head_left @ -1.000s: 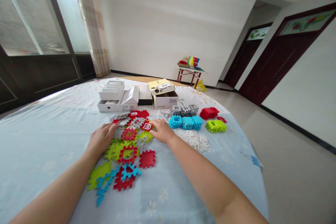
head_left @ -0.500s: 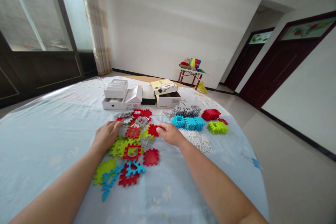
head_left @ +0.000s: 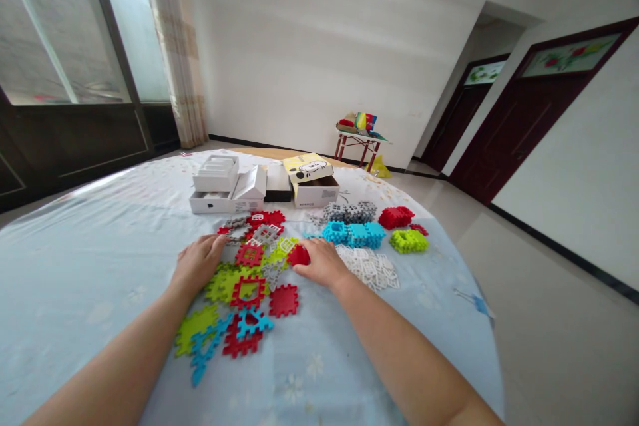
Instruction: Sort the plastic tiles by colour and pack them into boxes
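Observation:
My left hand (head_left: 200,263) lies flat at the left edge of a mixed pile of plastic interlocking tiles, fingers stretched out, its fingertips near grey tiles (head_left: 236,229). On the right side of that pile, my right hand (head_left: 322,262) grips a red interlocking tile (head_left: 299,255) between thumb and fingers. Around them lie a red window tile (head_left: 249,254), green tiles (head_left: 222,284), a red frame tile (head_left: 248,291) and a solid red tile (head_left: 284,301). Closer to me are blue tiles (head_left: 204,351) and a green tile (head_left: 194,329).
Sorted by colour at the right are blue tiles (head_left: 367,235), grey tiles (head_left: 349,212), red tiles (head_left: 396,217), green tiles (head_left: 409,241) and white window pieces (head_left: 372,269). White boxes (head_left: 214,176) and a yellow-lidded box (head_left: 315,194) stand at the back of the cloth-covered table (head_left: 124,259).
My right hand has lowered slightly, and its fingers now spread over the red tile, covering more of it. My left hand stays by the pile. The whole view has shifted a little.

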Action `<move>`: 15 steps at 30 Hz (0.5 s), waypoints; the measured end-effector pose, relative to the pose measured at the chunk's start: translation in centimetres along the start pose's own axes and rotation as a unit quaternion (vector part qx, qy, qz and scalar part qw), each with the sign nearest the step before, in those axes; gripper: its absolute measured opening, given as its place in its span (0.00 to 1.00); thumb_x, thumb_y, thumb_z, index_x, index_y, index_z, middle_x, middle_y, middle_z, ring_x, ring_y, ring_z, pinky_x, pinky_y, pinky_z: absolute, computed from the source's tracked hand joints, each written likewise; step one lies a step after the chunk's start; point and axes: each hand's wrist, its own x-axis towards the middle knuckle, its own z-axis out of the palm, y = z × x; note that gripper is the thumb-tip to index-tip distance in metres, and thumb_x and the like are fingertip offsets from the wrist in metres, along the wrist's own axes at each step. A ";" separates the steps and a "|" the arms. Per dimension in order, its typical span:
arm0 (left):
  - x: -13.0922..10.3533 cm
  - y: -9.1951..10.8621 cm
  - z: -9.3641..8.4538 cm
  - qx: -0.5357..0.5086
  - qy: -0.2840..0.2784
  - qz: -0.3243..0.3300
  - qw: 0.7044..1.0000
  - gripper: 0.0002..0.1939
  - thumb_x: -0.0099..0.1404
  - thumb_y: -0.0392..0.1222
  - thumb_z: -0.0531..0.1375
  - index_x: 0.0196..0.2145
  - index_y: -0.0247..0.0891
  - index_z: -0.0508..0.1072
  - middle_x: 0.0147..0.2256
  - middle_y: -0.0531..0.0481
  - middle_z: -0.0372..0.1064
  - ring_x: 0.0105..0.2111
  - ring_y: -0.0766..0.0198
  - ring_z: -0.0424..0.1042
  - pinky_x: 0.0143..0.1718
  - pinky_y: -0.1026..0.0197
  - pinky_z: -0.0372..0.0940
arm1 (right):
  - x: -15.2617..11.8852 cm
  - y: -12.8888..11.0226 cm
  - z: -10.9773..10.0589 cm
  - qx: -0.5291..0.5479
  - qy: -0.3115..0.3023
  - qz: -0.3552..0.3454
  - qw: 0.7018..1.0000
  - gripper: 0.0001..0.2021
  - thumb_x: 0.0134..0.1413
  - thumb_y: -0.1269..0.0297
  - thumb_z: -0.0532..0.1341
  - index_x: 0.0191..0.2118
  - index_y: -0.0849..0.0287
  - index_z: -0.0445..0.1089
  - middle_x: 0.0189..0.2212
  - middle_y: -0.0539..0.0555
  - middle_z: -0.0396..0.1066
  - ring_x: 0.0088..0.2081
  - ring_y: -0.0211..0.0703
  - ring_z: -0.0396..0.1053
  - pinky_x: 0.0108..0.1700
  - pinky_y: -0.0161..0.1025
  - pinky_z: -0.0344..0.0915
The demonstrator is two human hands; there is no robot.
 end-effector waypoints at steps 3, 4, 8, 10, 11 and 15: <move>0.0 0.1 -0.2 0.003 -0.007 -0.001 1.000 0.30 0.64 0.53 0.36 0.47 0.37 0.70 0.53 0.43 0.64 0.53 0.53 0.61 0.53 0.54 0.53 | -0.2 -0.3 -0.5 -0.005 0.008 -0.002 1.000 0.23 0.43 0.57 0.63 0.48 0.56 0.67 0.40 0.57 0.70 0.44 0.52 0.65 0.47 0.46 0.59; 0.1 0.1 -0.2 0.005 -0.009 -0.002 1.000 0.30 0.64 0.53 0.36 0.47 0.37 0.70 0.53 0.43 0.64 0.53 0.53 0.61 0.53 0.54 0.53 | -0.4 -0.2 -0.9 0.005 0.022 -0.008 1.000 0.23 0.43 0.57 0.63 0.48 0.56 0.66 0.41 0.56 0.71 0.44 0.51 0.65 0.47 0.45 0.59; 0.9 -1.0 0.3 0.012 -0.011 -0.003 1.000 0.28 0.64 0.54 0.38 0.47 0.39 0.70 0.53 0.45 0.64 0.53 0.52 0.62 0.53 0.52 0.53 | -1.5 1.5 -3.8 0.087 0.106 -0.015 0.990 0.28 0.44 0.57 0.62 0.53 0.58 0.62 0.46 0.57 0.69 0.46 0.48 0.66 0.50 0.43 0.59; 1.4 -1.8 0.9 0.014 0.004 -0.007 1.000 0.27 0.63 0.53 0.39 0.46 0.40 0.70 0.52 0.46 0.65 0.52 0.51 0.62 0.52 0.51 0.55 | -2.5 3.8 -5.8 0.121 0.157 0.016 0.980 0.29 0.45 0.56 0.62 0.54 0.58 0.60 0.47 0.57 0.69 0.48 0.47 0.65 0.50 0.43 0.60; 1.7 -2.2 1.2 0.014 0.010 -0.004 1.000 0.27 0.63 0.53 0.39 0.45 0.41 0.70 0.52 0.47 0.66 0.52 0.52 0.63 0.52 0.52 0.55 | -3.1 5.3 -6.8 0.129 0.185 0.040 0.973 0.29 0.45 0.56 0.61 0.54 0.58 0.60 0.47 0.57 0.69 0.48 0.47 0.65 0.50 0.44 0.61; 2.3 -3.1 1.8 0.037 0.005 0.006 0.999 0.28 0.63 0.56 0.36 0.44 0.43 0.69 0.52 0.50 0.66 0.52 0.55 0.63 0.53 0.56 0.54 | -6.1 11.3 -9.6 0.099 0.264 0.134 0.950 0.26 0.45 0.57 0.61 0.52 0.60 0.63 0.48 0.59 0.68 0.48 0.48 0.66 0.50 0.45 0.62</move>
